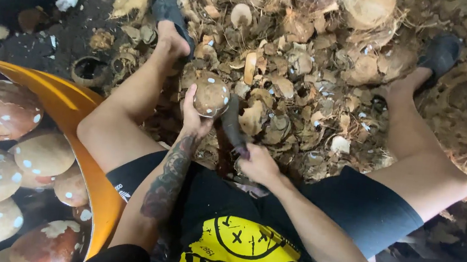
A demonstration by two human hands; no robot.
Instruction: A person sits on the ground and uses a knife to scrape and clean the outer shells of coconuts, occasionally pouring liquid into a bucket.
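Seated person, knees spread. Left hand (194, 118) grip clamped on a peeled brown coconut (212, 95), held up between the legs. Right hand (258, 163) grip clamped on a dark blade (233, 126), just right of the coconut. Husk scraps (306, 80) cover the floor. Orange tub (68, 104) at left holds more coconuts.

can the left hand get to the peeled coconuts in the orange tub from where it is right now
Probably not yet: the left hand is full, gripping a husked coconut. The orange tub sits close beside the left knee with nothing covering its coconuts.
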